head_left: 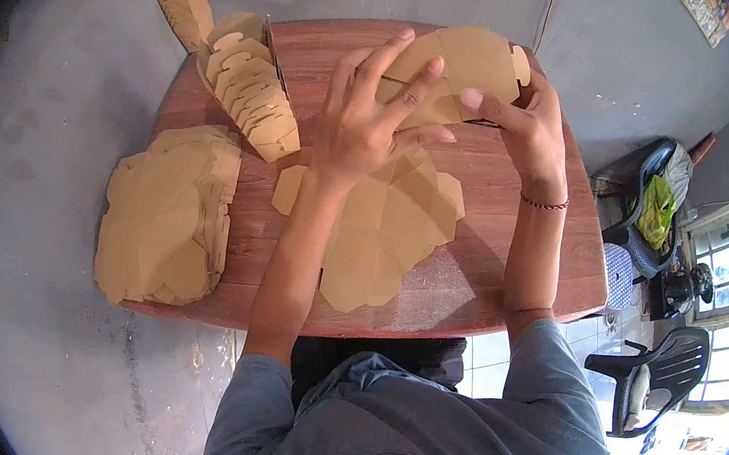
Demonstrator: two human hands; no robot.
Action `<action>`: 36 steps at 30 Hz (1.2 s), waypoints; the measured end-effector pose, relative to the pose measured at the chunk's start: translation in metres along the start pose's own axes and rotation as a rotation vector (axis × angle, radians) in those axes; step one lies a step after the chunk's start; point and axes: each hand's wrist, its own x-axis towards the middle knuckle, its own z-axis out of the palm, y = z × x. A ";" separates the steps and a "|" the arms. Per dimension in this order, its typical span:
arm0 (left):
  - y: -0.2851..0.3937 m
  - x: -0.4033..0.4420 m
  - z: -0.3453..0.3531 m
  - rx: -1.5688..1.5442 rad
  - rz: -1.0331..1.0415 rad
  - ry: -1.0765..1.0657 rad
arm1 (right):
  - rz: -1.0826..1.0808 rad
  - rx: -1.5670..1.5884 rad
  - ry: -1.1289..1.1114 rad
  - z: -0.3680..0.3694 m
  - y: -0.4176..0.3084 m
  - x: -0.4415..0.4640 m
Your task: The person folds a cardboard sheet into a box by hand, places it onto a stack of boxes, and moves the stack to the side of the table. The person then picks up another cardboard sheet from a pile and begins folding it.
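Above the far side of the table, my right hand [531, 125] grips a partly folded cardboard box [478, 61] at its right end, thumb laid across the near panel. My left hand [373, 112] is at the box's left side with fingers spread. Its fingertips overlap the cardboard, and I cannot tell whether they press on it. Beneath both hands an unfolded cardboard blank [362, 263] with creases and tabs lies flat on the table, partly covered by my left forearm.
A pile of flat cardboard blanks [155, 213] lies at the table's left edge. Behind it is a row of nested folded boxes [258, 98], with another cardboard stack [181, 0] beyond. The wooden table [505, 253] has a curved rim. Right of it stands a black plastic chair [677, 366].
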 end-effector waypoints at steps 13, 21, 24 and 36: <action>0.006 -0.007 0.010 -0.006 0.046 0.102 | -0.047 -0.115 -0.036 0.009 -0.001 -0.003; 0.012 -0.003 0.001 0.011 -0.007 0.091 | -0.031 -0.073 0.018 0.011 0.002 -0.004; 0.013 0.006 -0.016 0.038 0.000 0.046 | -0.020 -0.013 0.046 0.014 0.004 -0.002; -0.095 -0.021 -0.123 0.377 -0.654 -0.053 | -0.301 0.229 -0.125 0.017 -0.027 0.079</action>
